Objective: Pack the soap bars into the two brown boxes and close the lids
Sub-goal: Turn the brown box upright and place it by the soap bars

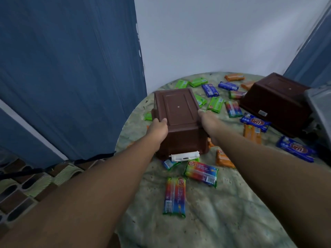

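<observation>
A: Start close. What lies nearest the person?

B: Two rainbow-striped soap bars (174,196) on the round table (223,221), one lengthwise toward the person, the other slanted across just beyond it. Both wrappers carry a red logo; on the blue bars (255,122) to the right it reads "UA", seen upside down. The small print is too fine to read.

A: And the hands?

B: Both are on the near brown box (177,120), which stands straight ahead between them, upside down by the look of its moulded base with a small pale dot in the middle. Its long axis runs away from the person. A white latch (185,156) shows at its near lower edge. The left hand (158,128) grips the left side, thumb over the top edge. The right hand (208,120) is against the right side, but I cannot tell how its fingers lie.

A: So the turn hinges on that?

B: I judge so. The box must be flipped open-side up before any bar goes in, and both hands are equally near.

A: Farther off?

B: Green, blue and orange bars are scattered behind. The second brown box (274,102) sits at the far right, also inverted, a small white label on its side, unreadable. The right hand is nearer to it.
</observation>
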Tool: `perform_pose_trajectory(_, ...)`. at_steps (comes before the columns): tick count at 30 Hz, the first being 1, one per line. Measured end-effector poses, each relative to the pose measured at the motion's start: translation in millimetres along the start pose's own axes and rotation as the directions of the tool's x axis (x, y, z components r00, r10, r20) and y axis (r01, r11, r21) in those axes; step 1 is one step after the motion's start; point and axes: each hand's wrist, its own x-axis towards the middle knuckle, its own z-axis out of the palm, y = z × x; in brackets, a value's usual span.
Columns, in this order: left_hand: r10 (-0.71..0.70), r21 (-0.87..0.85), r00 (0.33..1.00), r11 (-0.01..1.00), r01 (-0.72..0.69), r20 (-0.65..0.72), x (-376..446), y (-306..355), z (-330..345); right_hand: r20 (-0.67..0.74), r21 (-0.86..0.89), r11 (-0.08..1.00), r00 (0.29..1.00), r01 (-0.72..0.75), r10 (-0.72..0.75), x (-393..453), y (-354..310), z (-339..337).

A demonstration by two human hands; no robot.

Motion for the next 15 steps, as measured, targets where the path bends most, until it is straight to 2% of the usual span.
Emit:
perform_pose_trajectory(2,0.067,0.006,0.998,0.998,-0.067,-0.002,-14,5,-5,-0.005,0.113,0.994,1.0,0.0,0.001,5,7,-4)
perform_pose_trajectory(5,0.191,-0.036,0.981,0.981,-0.191,-0.017,-43,15,-11,0.017,0.246,0.968,0.999,-0.039,0.036,-36,-14,-12)
perform_pose_trajectory(6,0.236,-0.056,0.971,0.97,-0.237,-0.021,-52,17,-13,0.061,0.298,0.953,0.998,-0.049,0.032,-39,-12,-18)
perform_pose_trajectory(8,0.328,-0.087,0.944,0.94,-0.331,-0.046,-73,19,-14,0.054,0.393,0.919,0.998,-0.044,0.025,-70,-22,-26)
perform_pose_trajectory(10,0.405,-0.129,0.911,0.902,-0.411,-0.074,-91,17,-14,0.03,0.526,0.849,0.999,-0.045,0.034,-66,-8,-39)
perform_pose_trajectory(12,0.445,-0.165,0.892,0.877,-0.451,-0.074,-107,12,-12,0.075,0.631,0.771,0.996,-0.084,0.047,-78,0,-50)
perform_pose_trajectory(15,0.429,-0.248,0.902,0.87,-0.426,-0.046,-128,6,-10,0.131,0.711,0.693,0.991,-0.117,0.033,-103,20,-66)
